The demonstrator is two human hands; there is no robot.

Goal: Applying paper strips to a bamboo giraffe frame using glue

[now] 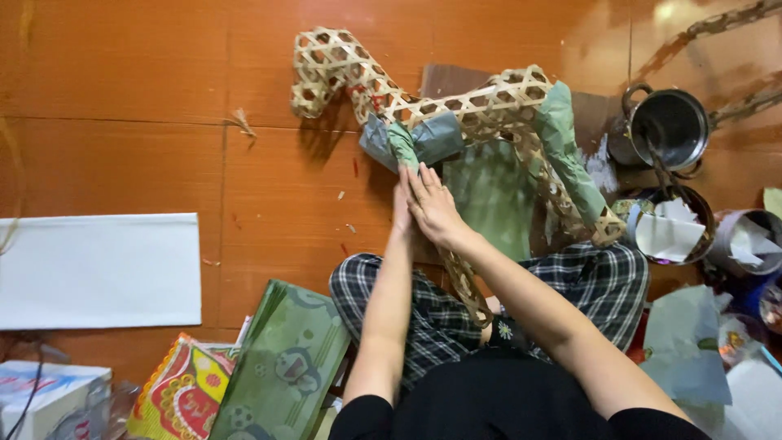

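One woven bamboo frame (pixel 456 102) lies on the floor before the knees, partly wrapped in green paper (pixel 423 140). Right hand (pixel 436 208) presses flat, fingers extended, on the paper. Left hand (pixel 401 204) is mostly hidden; grip undeterminable. One green paper stack (pixel 285 363) lies lower left; one white sheet (pixel 98 269) left.

White sheet (pixel 98 270) flat on the orange floor (pixel 122 73) at left; stack of green printed paper (pixel 285 367) and a red-yellow patterned sheet (pixel 181 395) near the bottom edge. Steel pot (pixel 669 126) upper right. Just below it, round containers (pixel 669 226) with paper scraps; more loose grey-green sheets (pixel 688 342) lower right.
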